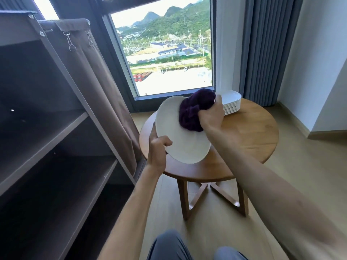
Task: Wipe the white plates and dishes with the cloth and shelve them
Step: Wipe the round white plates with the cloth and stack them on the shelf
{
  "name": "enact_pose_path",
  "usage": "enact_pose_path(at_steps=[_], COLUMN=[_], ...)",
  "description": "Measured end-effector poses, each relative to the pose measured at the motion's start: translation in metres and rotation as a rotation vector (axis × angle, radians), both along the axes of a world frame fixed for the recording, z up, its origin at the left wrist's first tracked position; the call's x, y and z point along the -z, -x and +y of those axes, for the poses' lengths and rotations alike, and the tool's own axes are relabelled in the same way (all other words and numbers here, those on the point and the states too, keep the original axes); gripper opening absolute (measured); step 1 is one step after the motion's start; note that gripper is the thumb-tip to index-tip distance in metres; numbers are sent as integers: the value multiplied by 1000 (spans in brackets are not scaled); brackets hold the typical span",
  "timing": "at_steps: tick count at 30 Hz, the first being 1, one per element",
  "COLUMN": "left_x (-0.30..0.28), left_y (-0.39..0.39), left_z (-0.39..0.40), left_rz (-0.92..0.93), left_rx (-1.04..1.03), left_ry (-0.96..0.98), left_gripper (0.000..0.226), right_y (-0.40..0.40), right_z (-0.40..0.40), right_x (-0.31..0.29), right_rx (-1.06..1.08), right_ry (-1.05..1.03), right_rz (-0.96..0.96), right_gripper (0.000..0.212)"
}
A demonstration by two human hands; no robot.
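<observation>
left hand (159, 147): we grip plate (180, 141) rim, tilted toward us for access
right hand (210, 117): fist bunches cloth (193, 111), pressing plate face

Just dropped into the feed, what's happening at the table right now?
A person is wiping a white plate held tilted above the round wooden table. The left hand grips the plate's lower edge, while the right hand presses a bunched purple cloth against its upper face. A stack of white dishes waits on the table's far side. The shelves of the shelving unit on the left show no dishes.
</observation>
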State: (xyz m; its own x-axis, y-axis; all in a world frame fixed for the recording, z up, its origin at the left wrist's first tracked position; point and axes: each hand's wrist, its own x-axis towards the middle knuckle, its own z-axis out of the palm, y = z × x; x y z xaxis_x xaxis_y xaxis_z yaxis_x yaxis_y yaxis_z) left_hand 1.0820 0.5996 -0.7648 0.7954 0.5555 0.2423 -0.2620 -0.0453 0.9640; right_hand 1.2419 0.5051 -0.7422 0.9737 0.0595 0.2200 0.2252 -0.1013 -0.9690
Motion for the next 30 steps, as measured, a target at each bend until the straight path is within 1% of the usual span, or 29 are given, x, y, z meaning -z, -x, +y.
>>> enact_pose_path(at_steps=[2,3,5,6,7,9,12,13,14,16,19,20,22,25,27,28,30], left_x=[-6,-8,-10,-10,-10,-9,-8,-8,-8,-9,-6,-3,5,19,24,26,28], left_y=[-5,-9,-16,-19,-23,-29,-35,-34,-33,-31,-30,-30,-31,-32,-34,-34,-35], left_z=[-3,-5,-12,-15,-18,-22,-20,-18,-18,-15,-10,-8,-5,1,4,4,1], left_rz=[-12,-10,-8,-5,4,18,-8,-23,-39,-66,-90,-86,-58,7,2,-17,-50], left_rx=[-8,-5,0,2,-2,-26,-85,-107,-127,-173,-216,-223,-238,-246,-263,-278,-302], left_ry=[-27,-60,-114,-121,-122,-85,55,89,120,203,296,317,353,453,474,428,278], left_gripper=[87,80,57,50,49,57,67,69,71,75,76,75,65,52,47,45,48], right_y=[6,9,19,24,30,43,62,64,64,60,50,47,40,31,26,24,17], right_z=[9,13,18,19,21,25,24,23,23,20,15,10,1,-9,-10,-9,-4], right_x=[-10,-13,-20,-22,-23,-20,-13,-12,-11,-10,-2,2,10,26,41,47,54], right_rx=[49,87,123,102,51,-119,-468,-567,-629,-686,-762,-793,-839,-788,-614,-482,-235], right_ry=[-7,-29,-90,-111,-114,-108,-192,-211,-188,-91,46,79,168,341,339,335,367], right_rz=[-160,-218,-283,-302,-319,-334,-199,-159,-143,-160,-205,-218,-236,-192,-171,-180,-203], right_gripper=[54,55,50,45,39,32,28,24,20,15,16,15,13,11,12,13,16])
